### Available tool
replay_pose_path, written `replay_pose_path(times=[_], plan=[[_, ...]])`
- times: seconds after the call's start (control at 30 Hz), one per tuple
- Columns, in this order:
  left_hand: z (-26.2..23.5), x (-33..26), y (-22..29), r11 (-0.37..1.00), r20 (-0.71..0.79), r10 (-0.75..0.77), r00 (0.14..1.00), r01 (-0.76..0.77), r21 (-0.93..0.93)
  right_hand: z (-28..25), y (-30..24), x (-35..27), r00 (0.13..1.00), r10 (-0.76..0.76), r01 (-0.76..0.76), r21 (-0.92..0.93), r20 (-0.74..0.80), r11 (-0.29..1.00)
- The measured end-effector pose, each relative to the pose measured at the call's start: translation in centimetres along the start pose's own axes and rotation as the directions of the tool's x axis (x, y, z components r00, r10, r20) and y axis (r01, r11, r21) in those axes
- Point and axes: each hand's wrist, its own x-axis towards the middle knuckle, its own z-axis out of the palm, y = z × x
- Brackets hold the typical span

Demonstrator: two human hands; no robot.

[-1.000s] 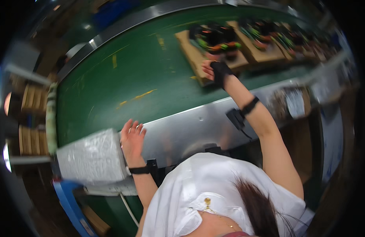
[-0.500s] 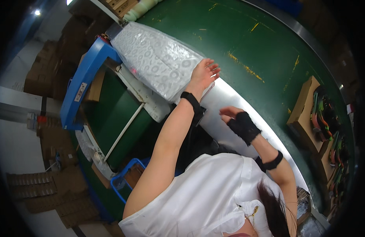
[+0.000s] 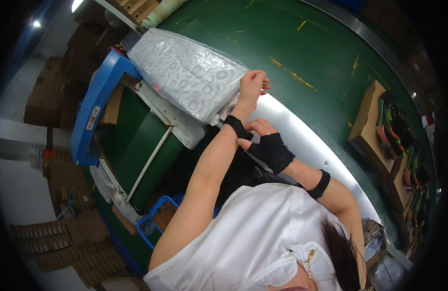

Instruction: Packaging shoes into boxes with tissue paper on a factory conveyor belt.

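Wearing a black wrist strap (image 3: 235, 125) on your left forearm, just below the left hand (image 3: 253, 88), you have it directly beside the fingers (image 3: 260, 127) of your right hand (image 3: 267, 148), to their left. The band's long direction runs across the wrist, slanting toward your right thumb, so the right hand is the nearer one to work it. Those right fingers are partly bent, with the thumb apart below; whether they pinch the strap I can't tell, because they cover its inner side. The left fingers are loosely curled, not clenched, with nothing visible in them, beside the corner of a film-wrapped bundle (image 3: 185, 77) patterned with grey rings, over the metal edge of the surface (image 3: 301, 131). The strap looks flat, matte and plain black, snug around the wrist, darker than the skin but close in colour to your fingerless glove (image 3: 271, 153).
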Motion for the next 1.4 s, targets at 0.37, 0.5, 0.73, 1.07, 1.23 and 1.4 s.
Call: replay_pose_path(times=[0.37,0.5,0.73,1.07,1.23,1.4], plan=[[1.6,-1.1,-2.3,0.051,0.381,0.528,0.759,-0.476,0.878,-1.5,-1.9,-1.2,0.995,0.094,-0.097,0.112,0.03,0.989],[2.2,-1.7,-3.2,-0.095,0.433,0.366,0.824,-0.429,0.898,-1.4,-2.2,-2.4,0.988,-0.105,0.085,-0.169,-0.11,0.982],[2.9,-2.3,-5.0,-0.237,0.442,0.185,0.878,-0.397,0.887,-1.8,-2.4,-2.8,0.975,0.221,-0.221,-0.063,-0.014,0.973],[4.3,-4.6,-4.9,-0.195,0.572,0.216,0.791,-0.539,0.819,-1.9,-2.6,-5.5,0.988,-0.154,0.153,-0.072,-0.002,0.986],[5.4,-5.9,-3.3,-0.052,0.562,0.262,0.785,-0.57,0.82,-2.4,-2.6,-6.3,0.998,-0.016,0.022,0.117,-0.053,0.993],[5.7,-6.5,-2.7,-0.033,0.577,0.253,0.777,-0.589,0.808,-3.1,-2.2,-6.1,0.949,-0.312,0.302,-0.179,-0.031,0.936]])
